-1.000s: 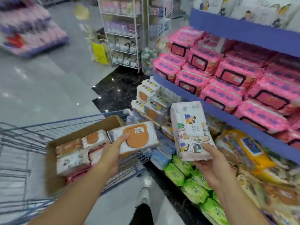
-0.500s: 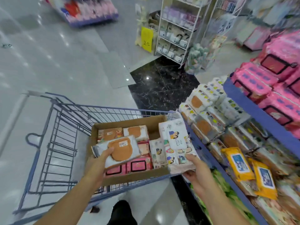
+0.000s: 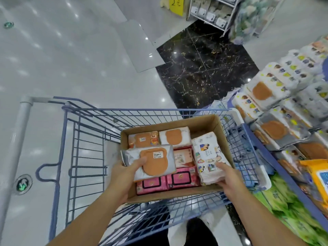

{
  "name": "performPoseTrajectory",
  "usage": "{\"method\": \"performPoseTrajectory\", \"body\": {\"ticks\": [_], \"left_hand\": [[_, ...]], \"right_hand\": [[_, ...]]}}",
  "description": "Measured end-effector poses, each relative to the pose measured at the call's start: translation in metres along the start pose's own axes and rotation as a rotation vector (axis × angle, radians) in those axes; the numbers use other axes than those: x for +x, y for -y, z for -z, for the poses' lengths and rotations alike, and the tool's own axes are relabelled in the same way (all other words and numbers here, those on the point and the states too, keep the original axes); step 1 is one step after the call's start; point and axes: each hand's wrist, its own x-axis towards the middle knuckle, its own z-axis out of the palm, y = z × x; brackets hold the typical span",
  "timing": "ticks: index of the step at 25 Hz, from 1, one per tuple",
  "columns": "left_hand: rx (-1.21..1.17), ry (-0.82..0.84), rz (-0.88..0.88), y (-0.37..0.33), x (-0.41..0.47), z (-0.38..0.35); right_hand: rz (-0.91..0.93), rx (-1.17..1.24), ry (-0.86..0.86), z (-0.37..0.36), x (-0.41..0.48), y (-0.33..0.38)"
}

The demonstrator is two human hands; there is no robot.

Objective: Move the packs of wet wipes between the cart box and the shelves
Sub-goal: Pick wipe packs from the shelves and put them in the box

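The left hand (image 3: 124, 174) grips an orange-lid pack (image 3: 156, 162) by its near-left corner. The thumb lies on top at the lid's edge and the fingers are hidden under the pack. The pack sits level over the near-left part of the box (image 3: 217, 126); I cannot tell whether it touches the packs below it.

The right hand (image 3: 229, 180) holds a cartoon pack (image 3: 206, 155) by its near end, thumb on the printed face and fingers curled round the right edge. This pack lies lengthwise along the box's right wall, inside the rim.

Between the two held packs the box is well filled. Two pink packs (image 3: 182, 180) lie side by side along the near wall, with a paler pack (image 3: 183, 158) just behind them. Two more orange-lid ones (image 3: 174, 136) fill the far row, and the far-right corner shows bare cardboard.

The box sits in the basket of a blue wire cart (image 3: 85, 139), toward its right side, with the grey handle (image 3: 21, 125) out to the left.

Just beside the cart on the right runs a blue-edged shelf (image 3: 285, 174). It carries stacked white packs (image 3: 262, 91) with orange lids at the far end, a yellow pack (image 3: 319, 174) nearer and green packs (image 3: 287, 210) on the level below.

The floor (image 3: 71, 59) is glossy white tile, with a black marble patch (image 3: 204, 68) beyond the cart. At the top edge stand a white rack (image 3: 211, 13) and a yellow sign (image 3: 175, 5).
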Motion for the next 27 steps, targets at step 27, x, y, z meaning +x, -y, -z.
{"method": "performPoseTrajectory", "body": {"ticks": [27], "left_hand": [[0.035, 0.228, 0.347, 0.101, 0.125, -0.079]], "right_hand": [[0.371, -0.461, 0.159, -0.110, 0.048, -0.062]]}}
